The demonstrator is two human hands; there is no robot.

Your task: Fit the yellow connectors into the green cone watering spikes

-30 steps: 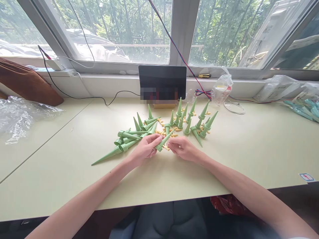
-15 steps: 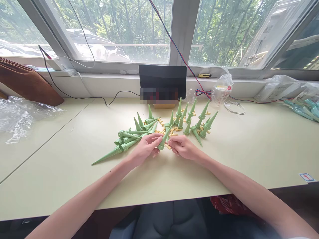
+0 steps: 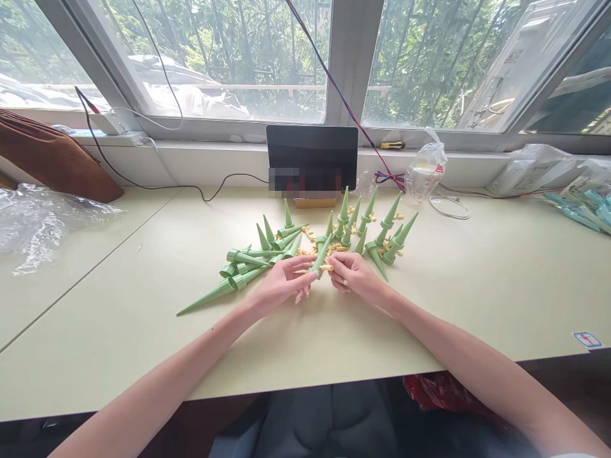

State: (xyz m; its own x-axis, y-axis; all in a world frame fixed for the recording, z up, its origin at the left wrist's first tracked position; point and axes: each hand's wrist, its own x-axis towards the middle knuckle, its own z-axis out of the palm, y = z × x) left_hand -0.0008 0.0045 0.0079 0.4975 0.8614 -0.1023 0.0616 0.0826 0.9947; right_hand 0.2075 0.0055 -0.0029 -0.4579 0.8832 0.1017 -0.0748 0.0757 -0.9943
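Observation:
My left hand (image 3: pixel 286 278) is closed on a green plastic watering spike (image 3: pixel 321 253), its tip tilted up and to the right. A small yellow valve (image 3: pixel 326 268) sticks out sideways near the spike's wide end. My right hand (image 3: pixel 352 273) pinches at the outer end of this valve; its fingertips partly hide the contact. Left of my hands lies a pile of green spikes (image 3: pixel 248 278), some nested together. More spikes with yellow valves (image 3: pixel 382 238) stand or lean to the right. Loose yellow valves (image 3: pixel 308 235) are scattered behind my hands.
A dark-screened tablet (image 3: pixel 312 152) leans at the back of the table (image 3: pixel 143 337) on a cardboard piece. Clear plastic wrap (image 3: pixel 42 222) lies at left, a plastic bag with a cup (image 3: pixel 426 168) at back right. A black cable (image 3: pixel 181 187) crosses the rear, and a yellow cutter (image 3: pixel 391 145) rests on the sill.
Both hands have risen slightly with the spike, which has shifted a little to the right. The yellow valve has come up from below and now points sideways at the spike's wide end.

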